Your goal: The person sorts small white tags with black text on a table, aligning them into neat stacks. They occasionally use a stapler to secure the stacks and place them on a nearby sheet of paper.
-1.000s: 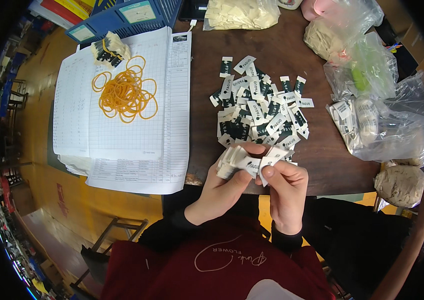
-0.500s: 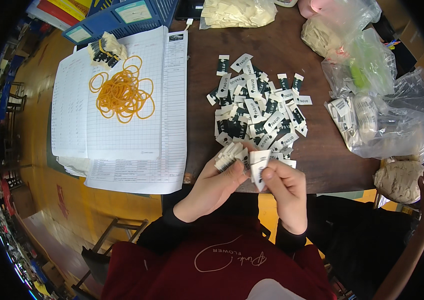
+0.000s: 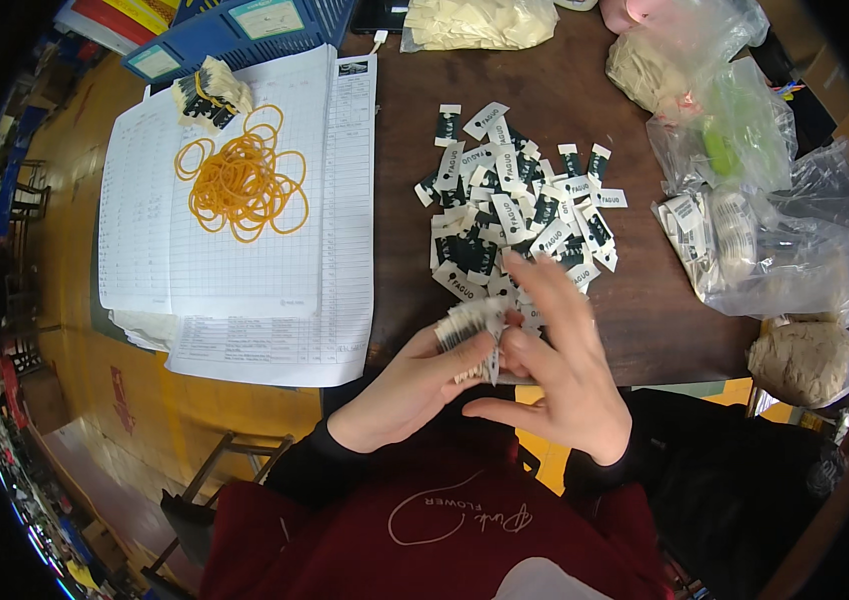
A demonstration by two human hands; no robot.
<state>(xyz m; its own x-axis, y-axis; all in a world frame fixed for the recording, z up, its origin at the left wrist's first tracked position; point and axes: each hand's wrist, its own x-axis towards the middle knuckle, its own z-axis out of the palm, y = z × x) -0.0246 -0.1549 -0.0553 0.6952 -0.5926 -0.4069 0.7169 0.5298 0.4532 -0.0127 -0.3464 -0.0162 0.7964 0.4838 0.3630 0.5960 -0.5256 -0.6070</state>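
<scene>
A thick bundle of small white woven labels [image 3: 467, 322] is gripped in my left hand [image 3: 400, 390], above the table's near edge. Against the right side of that bundle is my right hand [image 3: 570, 375], its fingers spread and slightly blurred. No label shows in its fingers, though the spot where the fingertips meet the bundle is partly hidden. Just beyond both hands lies a loose pile of labels [image 3: 510, 215], some white with dark print, others dark green with white ends.
Left of the pile, orange rubber bands [image 3: 245, 185] and a banded label bundle [image 3: 213, 95] rest on an open notebook [image 3: 135, 240]. A blue basket [image 3: 245, 35] stands behind. Clear plastic bags [image 3: 785, 240] line the right side; a bag of cream pieces [image 3: 480, 22] lies at the back.
My right hand has gone from pinching a label to spreading its fingers beside the bundle. My left hand keeps its grip. Another person's arm at the right edge has mostly left the view.
</scene>
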